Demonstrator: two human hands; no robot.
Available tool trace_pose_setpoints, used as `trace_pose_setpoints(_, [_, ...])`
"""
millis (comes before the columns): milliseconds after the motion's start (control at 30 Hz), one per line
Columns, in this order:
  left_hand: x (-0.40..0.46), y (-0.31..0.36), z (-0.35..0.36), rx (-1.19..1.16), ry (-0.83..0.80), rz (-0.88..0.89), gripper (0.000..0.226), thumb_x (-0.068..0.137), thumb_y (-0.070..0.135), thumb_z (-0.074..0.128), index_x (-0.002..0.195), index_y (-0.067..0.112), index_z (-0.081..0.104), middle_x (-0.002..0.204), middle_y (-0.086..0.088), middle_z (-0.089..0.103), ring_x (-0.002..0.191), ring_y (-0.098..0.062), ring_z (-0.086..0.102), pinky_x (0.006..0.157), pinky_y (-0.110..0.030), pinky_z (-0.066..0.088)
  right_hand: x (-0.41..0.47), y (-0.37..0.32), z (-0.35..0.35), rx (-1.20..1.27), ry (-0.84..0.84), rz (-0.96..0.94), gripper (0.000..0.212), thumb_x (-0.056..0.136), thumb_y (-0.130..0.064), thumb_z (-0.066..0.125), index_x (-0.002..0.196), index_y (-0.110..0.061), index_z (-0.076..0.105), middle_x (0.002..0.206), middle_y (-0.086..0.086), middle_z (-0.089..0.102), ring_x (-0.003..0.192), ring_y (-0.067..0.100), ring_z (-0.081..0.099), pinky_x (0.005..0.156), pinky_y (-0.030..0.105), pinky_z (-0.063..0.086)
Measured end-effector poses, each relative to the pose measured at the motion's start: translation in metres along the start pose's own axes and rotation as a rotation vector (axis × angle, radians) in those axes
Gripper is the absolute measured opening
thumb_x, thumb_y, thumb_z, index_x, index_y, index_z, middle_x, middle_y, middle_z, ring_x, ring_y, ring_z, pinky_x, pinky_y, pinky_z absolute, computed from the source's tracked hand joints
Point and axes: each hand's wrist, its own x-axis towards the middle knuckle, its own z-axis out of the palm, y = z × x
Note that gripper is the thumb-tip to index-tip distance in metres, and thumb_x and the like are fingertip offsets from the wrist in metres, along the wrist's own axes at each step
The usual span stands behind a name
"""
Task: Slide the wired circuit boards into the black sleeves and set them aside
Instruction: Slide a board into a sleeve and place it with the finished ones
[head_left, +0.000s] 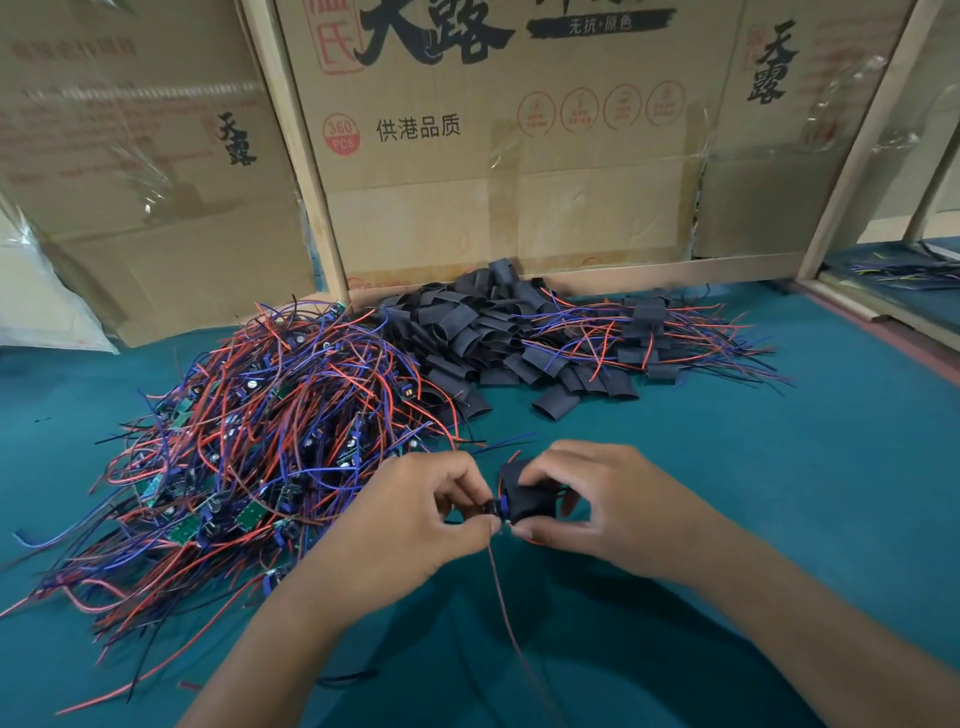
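Teal felt-topped workbench (779, 493), cardboard cartons (493, 156) behind. Item in hand: one soft matte black tubular sleeve (527, 493), pinched by right hand (587, 499) so its mouth faces left; left hand (415, 514) pinches a small wired circuit board (496, 512) at that mouth, apparently mid-insertion (board mostly hidden). Red lead trails toward the viewer. Beyond: tangled red-and-blue-wired bare boards (249, 441) left; flat empty black sleeves (478, 332) centre; sleeved finished units (660, 338) right.

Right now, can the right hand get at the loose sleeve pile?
Probably not yet. The right hand is gripping a sleeve while the left hand feeds a board into it. The path itself looks free: bare mat lies between it and the sleeve pile.
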Motion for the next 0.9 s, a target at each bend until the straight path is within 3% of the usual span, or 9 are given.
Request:
trace_pose_setpoints(267, [0.001,0.0,0.0,0.008,0.003,-0.006,0.01,0.081,0.027,0.078,0.081,0.026,0.068,0.079,0.008,0.07,0.069,-0.037,0.057,0.066,-0.043,0.047,-0.001,0.003,0.001,0.001,0.028,-0.043,0.035,0.087,-0.046,0.07,0.102,-0.015,0.066,0.086,-0.012,0.053,0.078,0.003,0.046,0.074,0.026,0.045])
trace_pose_setpoints(400, [0.001,0.0,-0.001,-0.027,-0.006,0.005,0.01,0.082,0.027,0.078,0.083,0.026,0.068,0.08,0.006,0.071,0.07,-0.036,0.059,0.07,-0.049,0.047,-0.001,0.004,0.001,0.008,0.04,-0.059,0.036,0.087,-0.047,0.066,0.1,-0.014,0.067,0.084,-0.012,0.053,0.076,0.001,0.044,0.072,0.019,0.04])
trace_pose_setpoints(533, [0.002,-0.001,-0.001,-0.061,0.007,0.022,0.01,0.082,0.024,0.079,0.084,0.023,0.069,0.08,0.004,0.07,0.07,-0.037,0.057,0.068,-0.045,0.044,0.0,0.005,0.004,0.066,0.038,-0.058,0.031,0.09,-0.045,0.064,0.099,-0.016,0.068,0.085,-0.013,0.057,0.076,-0.001,0.048,0.071,0.012,0.039])
trace_pose_setpoints(633, [0.003,-0.002,0.0,-0.04,-0.007,0.027,0.01,0.082,0.022,0.078,0.083,0.025,0.069,0.078,0.004,0.069,0.071,-0.036,0.055,0.067,-0.044,0.044,0.001,0.006,0.007,0.13,0.042,-0.043,0.028,0.091,-0.043,0.064,0.097,-0.016,0.068,0.084,-0.008,0.062,0.076,0.003,0.052,0.07,0.017,0.043])
trace_pose_setpoints(767, [0.004,-0.002,0.002,-0.094,0.001,0.027,0.013,0.083,0.017,0.078,0.085,0.022,0.066,0.076,0.003,0.069,0.063,-0.019,0.043,0.06,-0.034,0.038,0.001,0.007,0.011,0.192,0.054,-0.033,0.029,0.093,-0.043,0.062,0.099,-0.016,0.068,0.086,-0.005,0.066,0.078,0.01,0.057,0.073,0.027,0.047])
trace_pose_setpoints(900, [0.004,-0.002,0.002,-0.165,-0.014,-0.019,0.016,0.082,0.01,0.076,0.088,0.018,0.063,0.075,0.005,0.068,0.064,-0.012,0.043,0.062,-0.031,0.039,0.001,0.007,0.016,0.211,0.074,-0.034,0.033,0.092,-0.043,0.062,0.103,-0.013,0.068,0.091,0.0,0.068,0.082,0.015,0.059,0.076,0.031,0.046])
